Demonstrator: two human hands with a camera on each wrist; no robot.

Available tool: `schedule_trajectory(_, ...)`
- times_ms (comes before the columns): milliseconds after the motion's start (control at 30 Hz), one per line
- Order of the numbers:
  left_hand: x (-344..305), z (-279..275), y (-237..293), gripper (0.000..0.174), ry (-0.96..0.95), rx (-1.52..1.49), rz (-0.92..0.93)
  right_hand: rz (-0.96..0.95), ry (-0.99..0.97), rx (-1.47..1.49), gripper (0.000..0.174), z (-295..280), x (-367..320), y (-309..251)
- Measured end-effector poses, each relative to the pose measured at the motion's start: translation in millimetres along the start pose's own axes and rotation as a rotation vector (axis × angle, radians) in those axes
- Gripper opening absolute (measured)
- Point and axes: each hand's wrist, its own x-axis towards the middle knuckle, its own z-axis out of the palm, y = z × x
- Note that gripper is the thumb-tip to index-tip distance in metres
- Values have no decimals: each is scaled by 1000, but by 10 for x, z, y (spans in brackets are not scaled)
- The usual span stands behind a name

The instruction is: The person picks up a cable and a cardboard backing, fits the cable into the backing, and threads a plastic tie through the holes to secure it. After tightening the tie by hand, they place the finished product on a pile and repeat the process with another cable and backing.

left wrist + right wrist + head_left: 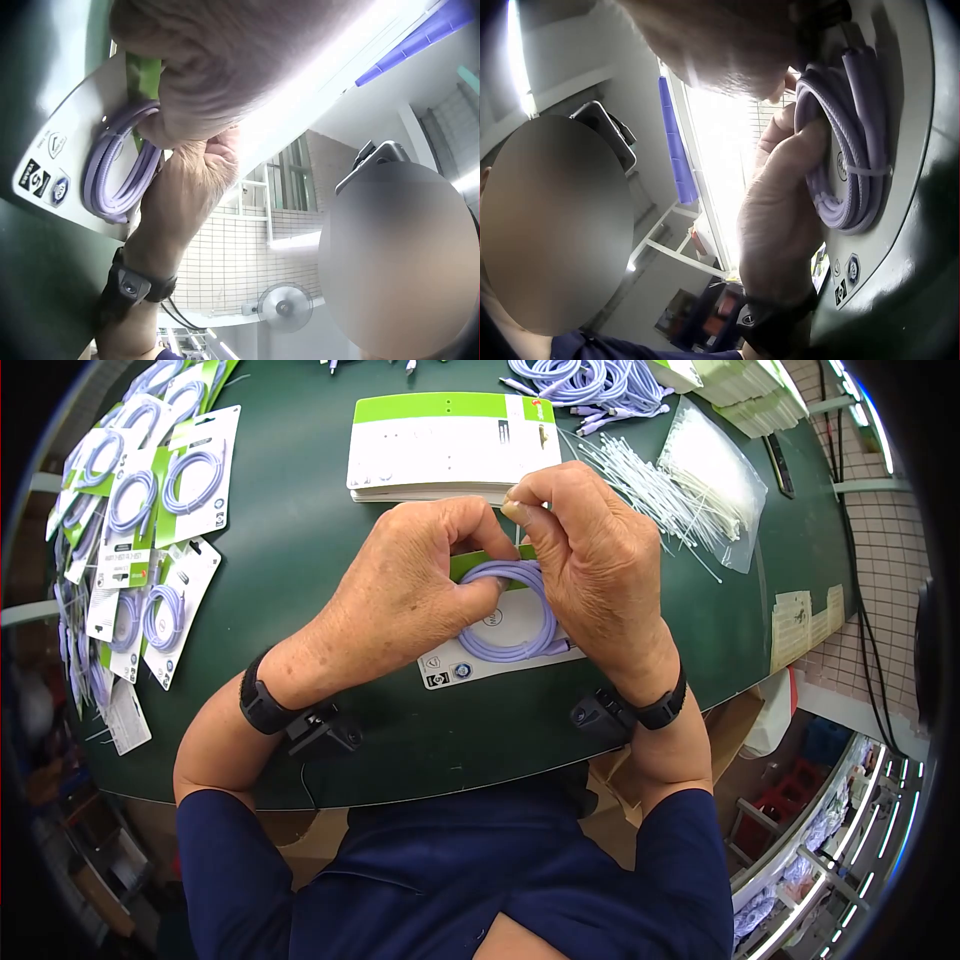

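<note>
A coiled lavender cable (512, 652) lies against a white and green packaging card (436, 662) on the table in front of the person. The left hand (405, 565) grips cable and card together, its thumb over the coil. Above the card's top edge, the right hand (605, 555) pinches a thin white cable tie (518, 532) between thumb and index finger, mostly hidden by the fingers. In the right wrist view, a cable tie (866, 172) circles the strands of the coil (838, 206). The left wrist view shows printed badges on the card (75, 127).
Behind the hands stands a stack of flat cards (430, 445). Loose white cable ties (640, 485) and a plastic bag (715, 480) lie to the right, with lavender cables (600, 385) beyond. Carded cables (130, 500) pile up along the left side.
</note>
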Motion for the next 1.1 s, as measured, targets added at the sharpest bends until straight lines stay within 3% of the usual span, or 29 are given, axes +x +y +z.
schedule_trajectory(433, 6, -49, 60, 17, -100, 29, -91, -15, 74, -59, 10, 73, 10, 35)
schedule_trajectory(567, -4, 0, 3, 16, -30, -9, -3, 6, 86, -34, 11, 94, 5, 44)
schedule_trajectory(1100, -4, -21, 38, 17, -56, -40, -48, 56, 75, 13, 12, 98, -12, 63)
